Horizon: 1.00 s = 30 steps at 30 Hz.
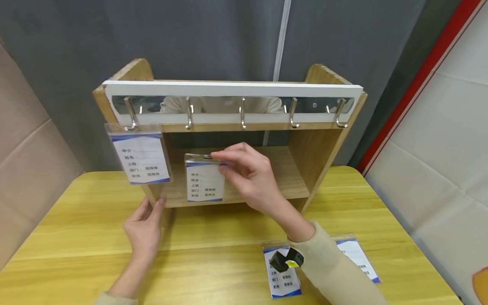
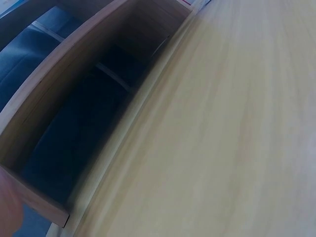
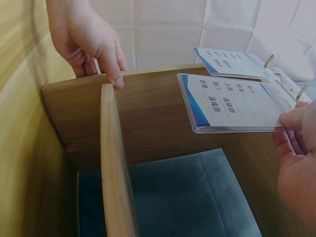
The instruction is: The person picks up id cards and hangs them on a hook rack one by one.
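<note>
While near-closed, badge point(image 1: 205, 183) between right fingers point(image 1: 237, 156).

rear: grey curtain point(image 1: 209, 38) | right: red strip point(image 1: 415, 84), white sheet point(image 1: 450, 144)

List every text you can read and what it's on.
"中介": hanging card, held card
"姓名": both
"上级": both, plus left table card
"部门: …操部": all three
"职务: …操员": all three
(… marks an unclear character)
Right table card: too small to read, partly covered
</note>
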Each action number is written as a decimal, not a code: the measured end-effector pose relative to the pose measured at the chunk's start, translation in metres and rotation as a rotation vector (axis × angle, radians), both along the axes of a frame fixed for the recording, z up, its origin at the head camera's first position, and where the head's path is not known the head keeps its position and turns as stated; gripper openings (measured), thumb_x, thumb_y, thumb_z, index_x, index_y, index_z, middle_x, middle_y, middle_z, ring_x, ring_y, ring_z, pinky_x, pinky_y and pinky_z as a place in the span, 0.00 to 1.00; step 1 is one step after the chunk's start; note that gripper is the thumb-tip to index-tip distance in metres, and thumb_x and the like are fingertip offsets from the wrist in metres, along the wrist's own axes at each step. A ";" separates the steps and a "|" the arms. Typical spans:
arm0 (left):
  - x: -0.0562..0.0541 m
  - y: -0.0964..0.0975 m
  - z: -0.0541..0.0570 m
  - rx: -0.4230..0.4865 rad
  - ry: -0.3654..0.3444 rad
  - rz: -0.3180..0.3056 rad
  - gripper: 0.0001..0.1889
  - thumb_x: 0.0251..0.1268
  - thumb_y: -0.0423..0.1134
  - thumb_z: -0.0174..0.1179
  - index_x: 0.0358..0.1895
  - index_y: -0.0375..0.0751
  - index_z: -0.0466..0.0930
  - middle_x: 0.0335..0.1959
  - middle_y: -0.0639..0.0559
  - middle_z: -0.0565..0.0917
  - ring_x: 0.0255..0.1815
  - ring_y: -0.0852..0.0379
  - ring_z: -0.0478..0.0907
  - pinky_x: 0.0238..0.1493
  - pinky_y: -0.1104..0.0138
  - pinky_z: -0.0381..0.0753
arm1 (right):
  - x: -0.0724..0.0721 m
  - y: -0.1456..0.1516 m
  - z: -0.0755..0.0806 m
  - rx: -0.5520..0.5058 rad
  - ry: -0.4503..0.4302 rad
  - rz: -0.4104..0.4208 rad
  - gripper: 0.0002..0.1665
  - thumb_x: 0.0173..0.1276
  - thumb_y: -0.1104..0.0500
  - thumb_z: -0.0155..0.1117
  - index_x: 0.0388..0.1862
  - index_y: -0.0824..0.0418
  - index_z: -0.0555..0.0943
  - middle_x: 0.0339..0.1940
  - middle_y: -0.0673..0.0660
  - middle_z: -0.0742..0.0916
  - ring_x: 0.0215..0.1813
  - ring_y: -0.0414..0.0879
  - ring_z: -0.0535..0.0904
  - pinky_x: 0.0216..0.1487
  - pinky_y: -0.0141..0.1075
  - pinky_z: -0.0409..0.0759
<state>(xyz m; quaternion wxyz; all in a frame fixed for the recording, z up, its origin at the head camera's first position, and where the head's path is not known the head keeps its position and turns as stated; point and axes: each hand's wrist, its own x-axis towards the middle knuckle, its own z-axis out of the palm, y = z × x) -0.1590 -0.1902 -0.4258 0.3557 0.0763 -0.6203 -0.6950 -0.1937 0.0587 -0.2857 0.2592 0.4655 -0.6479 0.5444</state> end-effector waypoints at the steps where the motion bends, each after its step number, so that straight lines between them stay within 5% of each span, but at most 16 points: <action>1: 0.000 0.000 0.000 0.000 0.002 0.000 0.18 0.65 0.23 0.67 0.57 0.30 0.82 0.47 0.61 0.87 0.46 0.69 0.86 0.52 0.71 0.85 | 0.000 -0.001 0.001 -0.004 0.002 0.001 0.16 0.63 0.79 0.67 0.50 0.71 0.85 0.44 0.60 0.85 0.36 0.46 0.77 0.25 0.31 0.76; 11: -0.001 -0.002 0.005 -0.034 -0.031 0.001 0.18 0.66 0.25 0.68 0.58 0.33 0.82 0.55 0.36 0.81 0.46 0.71 0.85 0.52 0.71 0.85 | -0.002 -0.008 0.008 -0.073 0.028 0.001 0.15 0.64 0.80 0.66 0.49 0.74 0.85 0.44 0.63 0.85 0.40 0.49 0.79 0.30 0.30 0.80; 17: 0.000 -0.002 0.004 -0.018 -0.033 -0.006 0.18 0.66 0.26 0.68 0.59 0.34 0.82 0.56 0.35 0.80 0.48 0.70 0.85 0.52 0.71 0.85 | -0.001 -0.015 0.012 -0.150 0.050 0.030 0.14 0.62 0.82 0.66 0.47 0.77 0.84 0.43 0.67 0.85 0.44 0.46 0.80 0.35 0.29 0.83; 24: 0.000 -0.001 0.002 -0.023 -0.009 0.002 0.18 0.65 0.24 0.67 0.58 0.31 0.82 0.54 0.36 0.81 0.47 0.70 0.85 0.52 0.70 0.85 | 0.001 -0.023 0.019 -0.201 0.094 0.039 0.12 0.62 0.82 0.66 0.45 0.79 0.84 0.42 0.67 0.85 0.46 0.54 0.82 0.46 0.35 0.89; 30: -0.001 -0.001 0.001 0.002 0.022 -0.012 0.17 0.64 0.21 0.66 0.56 0.28 0.82 0.53 0.38 0.82 0.46 0.68 0.86 0.51 0.70 0.86 | 0.003 -0.027 0.024 -0.211 0.114 0.033 0.11 0.63 0.82 0.65 0.45 0.79 0.84 0.43 0.68 0.85 0.46 0.51 0.83 0.45 0.35 0.89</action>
